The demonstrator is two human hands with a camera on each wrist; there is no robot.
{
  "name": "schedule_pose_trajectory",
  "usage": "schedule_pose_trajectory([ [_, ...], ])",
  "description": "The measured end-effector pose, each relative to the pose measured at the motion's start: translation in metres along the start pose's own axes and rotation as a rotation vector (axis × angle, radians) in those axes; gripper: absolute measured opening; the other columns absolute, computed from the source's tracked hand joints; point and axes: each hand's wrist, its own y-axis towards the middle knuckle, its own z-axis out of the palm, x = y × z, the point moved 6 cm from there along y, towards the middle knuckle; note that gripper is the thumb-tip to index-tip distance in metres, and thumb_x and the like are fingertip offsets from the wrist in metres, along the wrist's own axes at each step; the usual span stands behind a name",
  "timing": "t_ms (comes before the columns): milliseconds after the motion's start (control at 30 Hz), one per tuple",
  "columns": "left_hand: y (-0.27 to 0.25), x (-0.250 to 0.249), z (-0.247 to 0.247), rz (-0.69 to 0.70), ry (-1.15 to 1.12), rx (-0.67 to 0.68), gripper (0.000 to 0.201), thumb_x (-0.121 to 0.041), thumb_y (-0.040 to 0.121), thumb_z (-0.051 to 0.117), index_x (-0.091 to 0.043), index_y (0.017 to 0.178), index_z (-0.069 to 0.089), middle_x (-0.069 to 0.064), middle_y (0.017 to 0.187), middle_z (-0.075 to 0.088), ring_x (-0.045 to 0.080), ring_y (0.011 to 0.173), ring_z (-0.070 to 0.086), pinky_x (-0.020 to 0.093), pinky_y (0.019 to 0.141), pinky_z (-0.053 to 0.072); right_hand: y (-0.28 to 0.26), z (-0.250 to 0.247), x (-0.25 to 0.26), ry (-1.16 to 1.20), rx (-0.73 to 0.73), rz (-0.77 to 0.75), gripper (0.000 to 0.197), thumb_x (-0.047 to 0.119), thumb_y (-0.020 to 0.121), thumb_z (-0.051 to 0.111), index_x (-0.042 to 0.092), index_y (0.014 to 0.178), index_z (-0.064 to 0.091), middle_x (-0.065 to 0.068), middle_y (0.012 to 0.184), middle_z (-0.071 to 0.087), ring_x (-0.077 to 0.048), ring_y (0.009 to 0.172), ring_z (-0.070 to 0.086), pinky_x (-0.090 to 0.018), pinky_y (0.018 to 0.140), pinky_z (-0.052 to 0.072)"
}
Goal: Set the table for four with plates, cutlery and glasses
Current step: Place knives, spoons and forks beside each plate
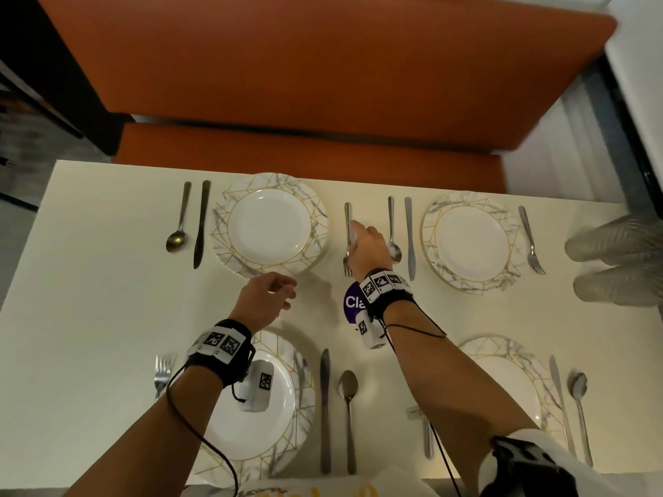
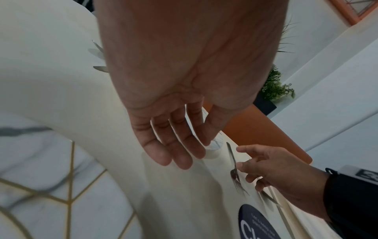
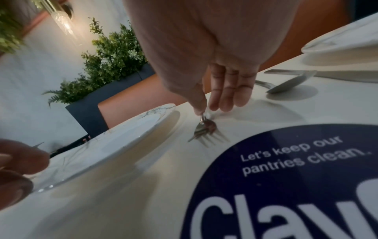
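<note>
Right hand pinches fork near neck, just right of far-left plate. Left hand relaxed, empty. Best: lay fork flat, parallel to plate's edge, then release.

A cream table is laid with four marble-rimmed plates, each flanked by a spoon, a knife and a fork. A round purple sticker is seen at its middle, and two glass stacks are laid on their sides at the right edge
</note>
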Motion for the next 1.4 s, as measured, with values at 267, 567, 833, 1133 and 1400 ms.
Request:
schedule_pose_trajectory([
  [267, -0.006, 0.013, -0.001, 0.022, 0.225, 0.012, 0.013, -0.021, 0.097, 0.064, -0.026, 0.103, 0.074, -0.014, 0.096, 0.073, 0.003, 0.091, 0.066, 0.024, 0.082, 0.054, 0.005, 0.013, 0.01, 0.147, 0.042, -0.015, 0.054, -0.001, 0.096, 0.049, 0.019, 0.145, 0.05, -0.007, 0.105, 0.059, -0.029, 0.098, 0.062, -0.044, 0.087, 0.058],
  [567, -0.012, 0.028, 0.008, 0.008, 0.355, 0.082, 0.012, -0.021, 0.098, 0.062, -0.031, 0.1, 0.069, -0.013, 0.095, 0.07, 0.001, 0.089, 0.064, 0.009, 0.07, 0.044, 0.008, 0.017, 0.023, 0.197, 0.069, -0.031, 0.057, -0.003, 0.092, 0.051, 0.017, 0.145, 0.051, -0.011, 0.108, 0.06, -0.032, 0.102, 0.06, -0.047, 0.092, 0.055],
  [833, -0.01, 0.03, 0.009, 0.0, 0.374, 0.081, 0.013, -0.02, 0.098, 0.062, -0.028, 0.101, 0.071, -0.011, 0.096, 0.071, 0.005, 0.09, 0.066, 0.008, 0.069, 0.044, 0.012, 0.017, 0.022, 0.196, 0.071, -0.02, 0.057, -0.004, 0.092, 0.052, 0.016, 0.145, 0.05, -0.011, 0.108, 0.061, -0.031, 0.103, 0.06, -0.048, 0.093, 0.055],
  [1133, -0.011, 0.028, 0.008, -0.007, 0.385, 0.093, 0.013, -0.021, 0.098, 0.062, -0.029, 0.102, 0.07, -0.011, 0.097, 0.07, 0.001, 0.089, 0.064, 0.009, 0.07, 0.045, 0.013, 0.015, 0.023, 0.213, 0.078, -0.005, 0.054, 0.001, 0.093, 0.053, 0.017, 0.145, 0.048, -0.013, 0.116, 0.062, -0.033, 0.109, 0.06, -0.05, 0.094, 0.054],
  [1400, -0.017, 0.011, 0.016, 0.022, 0.417, 0.076, 0.012, -0.021, 0.099, 0.06, -0.024, 0.101, 0.072, -0.011, 0.091, 0.069, 0.01, 0.086, 0.065, 0.017, 0.077, 0.049, -0.014, -0.002, 0.006, 0.293, 0.075, 0.004, 0.046, 0.009, 0.096, 0.054, 0.019, 0.141, 0.049, -0.01, 0.121, 0.062, -0.025, 0.106, 0.063, -0.043, 0.098, 0.055],
])
